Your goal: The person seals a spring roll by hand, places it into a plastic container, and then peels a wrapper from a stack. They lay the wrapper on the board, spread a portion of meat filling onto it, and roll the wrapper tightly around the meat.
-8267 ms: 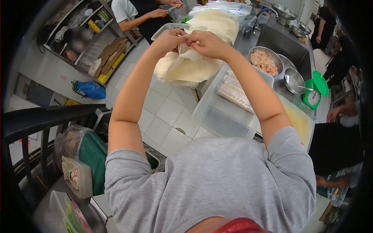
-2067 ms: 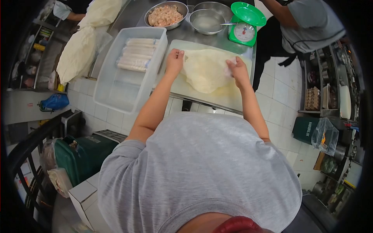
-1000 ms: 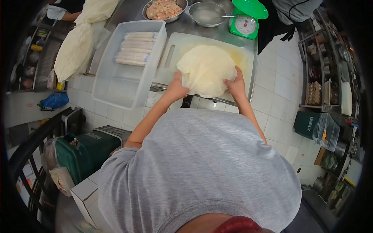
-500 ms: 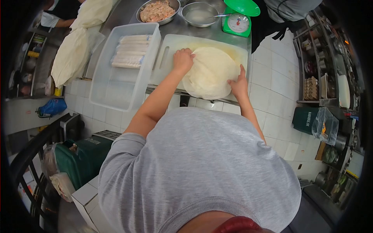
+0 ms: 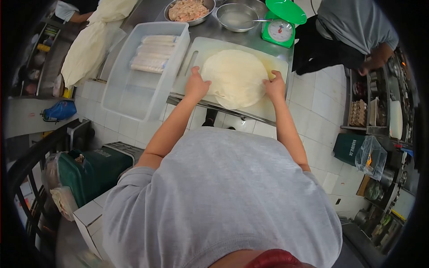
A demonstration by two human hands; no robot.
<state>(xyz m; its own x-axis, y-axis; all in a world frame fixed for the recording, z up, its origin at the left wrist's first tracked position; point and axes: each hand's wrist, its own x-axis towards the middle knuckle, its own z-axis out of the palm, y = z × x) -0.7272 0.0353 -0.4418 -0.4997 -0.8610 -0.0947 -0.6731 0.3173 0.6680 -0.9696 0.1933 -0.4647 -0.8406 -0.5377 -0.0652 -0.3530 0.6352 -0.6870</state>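
Round, thin, pale wrappers lie flat on a white cutting board, the top one offset from a lower one whose edge shows at the front. At their left edge is my left hand, thumb and fingers apart. My right hand is at the right edge, its thumb by the wrapper and its fingers apart. Left of the board, a clear plastic tub holds several pale wrapped rolls.
Behind the board stand a bowl of minced filling, a bowl of liquid with a spoon and a green scale. A co-worker stands at the right back. Large pale sheets lie at the left.
My left hand has moved off the wrapper's upper left to its lower left edge. The top wrapper now lies flatter. The co-worker at the right shows more, with an arm in view.
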